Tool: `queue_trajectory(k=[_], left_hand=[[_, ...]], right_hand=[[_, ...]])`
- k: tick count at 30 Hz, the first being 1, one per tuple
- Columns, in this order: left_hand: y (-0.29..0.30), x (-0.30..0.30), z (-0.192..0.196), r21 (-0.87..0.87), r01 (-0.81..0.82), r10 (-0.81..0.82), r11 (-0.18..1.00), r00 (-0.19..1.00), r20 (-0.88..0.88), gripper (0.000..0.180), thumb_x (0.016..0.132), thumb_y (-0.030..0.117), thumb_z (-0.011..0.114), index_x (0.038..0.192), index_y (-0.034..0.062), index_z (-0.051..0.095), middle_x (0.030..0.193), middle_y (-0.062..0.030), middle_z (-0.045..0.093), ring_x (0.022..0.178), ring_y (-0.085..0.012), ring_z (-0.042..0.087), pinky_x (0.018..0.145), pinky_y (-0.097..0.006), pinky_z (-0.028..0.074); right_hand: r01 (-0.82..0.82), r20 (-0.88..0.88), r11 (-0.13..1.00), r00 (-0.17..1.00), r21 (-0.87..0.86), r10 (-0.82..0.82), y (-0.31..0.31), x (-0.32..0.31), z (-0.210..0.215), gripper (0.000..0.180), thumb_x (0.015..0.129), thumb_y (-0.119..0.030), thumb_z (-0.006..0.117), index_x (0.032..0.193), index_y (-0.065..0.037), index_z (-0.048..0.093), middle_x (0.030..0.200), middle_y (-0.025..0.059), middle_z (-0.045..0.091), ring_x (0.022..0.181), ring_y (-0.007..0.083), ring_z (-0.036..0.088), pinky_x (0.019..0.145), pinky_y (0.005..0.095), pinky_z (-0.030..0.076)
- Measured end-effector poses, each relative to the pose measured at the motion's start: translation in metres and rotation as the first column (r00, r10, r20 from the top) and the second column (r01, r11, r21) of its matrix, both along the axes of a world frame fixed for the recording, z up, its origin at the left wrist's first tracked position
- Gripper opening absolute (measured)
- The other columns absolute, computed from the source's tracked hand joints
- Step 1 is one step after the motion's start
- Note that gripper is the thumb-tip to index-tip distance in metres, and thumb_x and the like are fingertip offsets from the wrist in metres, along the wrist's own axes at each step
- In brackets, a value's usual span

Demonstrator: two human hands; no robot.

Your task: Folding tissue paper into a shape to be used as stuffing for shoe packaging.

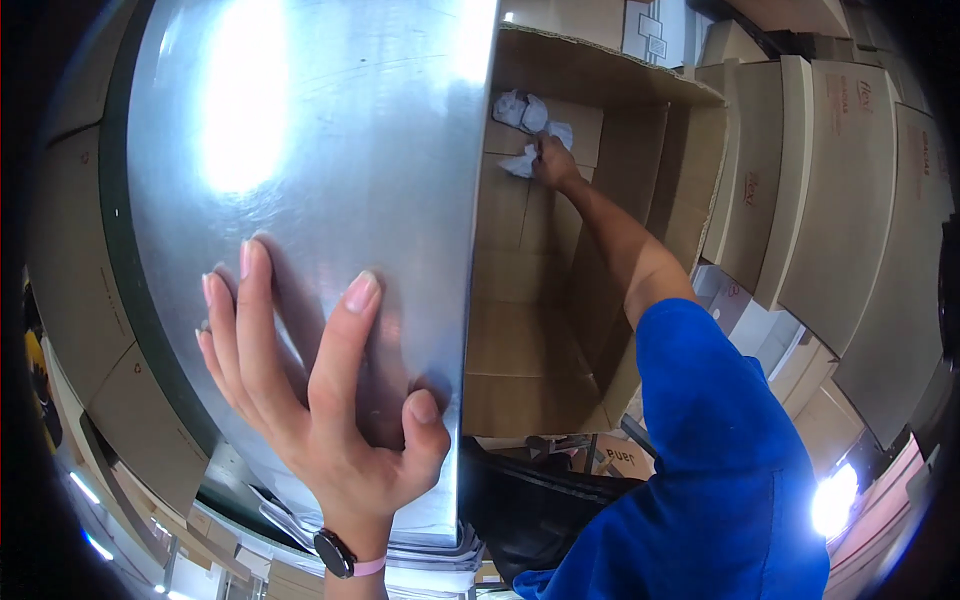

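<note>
the left hand [330, 400] lay spread flat against a shiny metal sheet [320, 150]. the right hand [550, 160] reached deep into an open cardboard box [600, 90], fingers gripping crumpled white paper [525, 115] on its bottom.

Stacked flat cardboard boxes [850, 190] line the right side (some red-printed).
</note>
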State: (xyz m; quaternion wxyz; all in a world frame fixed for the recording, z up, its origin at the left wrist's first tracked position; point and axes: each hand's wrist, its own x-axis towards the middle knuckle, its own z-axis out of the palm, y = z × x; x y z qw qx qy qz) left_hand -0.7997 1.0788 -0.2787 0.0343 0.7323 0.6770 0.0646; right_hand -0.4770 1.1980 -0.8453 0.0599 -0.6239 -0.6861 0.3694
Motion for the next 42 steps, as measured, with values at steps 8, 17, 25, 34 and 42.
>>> queue_trajectory(k=[8,17,25,34,42], left_hand=[[-0.002,-0.005,-0.003,-0.041,-0.004,0.003,0.999,0.999,-0.033,0.065,0.109,0.07,0.052,0.156,0.0271,0.067,0.18,-0.0201,0.044,0.167,-0.0504,0.039,0.133,-0.076,0.03],[0.001,-0.002,0.024,-0.071,0.004,-0.002,0.997,1.0,0.031,0.064,0.109,0.065,0.053,0.152,0.02,0.069,0.177,-0.0302,0.045,0.168,-0.0545,0.035,0.135,-0.073,0.021],[0.002,0.016,0.018,-0.127,-0.041,0.074,0.991,0.96,0.271,0.06,0.103,0.049,0.068,0.163,0.0413,0.067,0.186,-0.0134,0.04,0.173,-0.0466,0.029,0.138,-0.074,0.012],[-0.015,-0.004,0.022,0.042,-0.076,0.06,0.996,0.952,0.299,0.058,0.107,0.047,0.065,0.163,0.0355,0.066,0.184,-0.0133,0.042,0.173,-0.0436,0.029,0.14,-0.073,0.01],[-0.035,-0.001,0.013,0.268,-0.154,0.058,0.951,0.941,0.332,0.046,0.104,0.027,0.07,0.15,0.0238,0.073,0.173,-0.0162,0.053,0.166,-0.0428,0.04,0.138,-0.07,0.021]], right_hand=[[-0.002,0.092,0.992,0.996,0.13,-0.01,0.025,-0.05,-0.056,0.061,0.1,-0.02,0.069,0.161,-0.022,0.063,0.175,0.0364,0.038,0.157,0.0547,0.048,0.124,0.0554,0.052],[-0.098,0.23,0.945,0.957,-0.312,0.175,0.073,-0.036,-0.127,0.075,0.087,-0.016,0.073,0.155,0.012,0.059,0.165,0.0323,0.057,0.16,0.0461,0.05,0.129,0.046,0.048],[-0.064,-0.372,0.729,0.888,-0.681,-0.27,0.195,-0.151,0.033,0.091,0.089,0.001,0.065,0.175,0.005,0.035,0.179,0.0253,0.044,0.165,0.0399,0.045,0.132,0.0411,0.043],[0.304,-0.406,0.755,0.696,-0.581,-0.592,-0.125,-0.088,0.227,0.09,0.094,0.012,0.054,0.18,0.0,0.031,0.184,0.0175,0.038,0.167,0.0344,0.041,0.133,0.0407,0.038],[0.593,-0.548,0.804,0.69,0.052,-0.474,-0.077,-0.043,0.425,0.079,0.101,0.01,0.049,0.178,0.001,0.035,0.183,0.0179,0.037,0.166,0.0331,0.042,0.137,0.0426,0.032]])
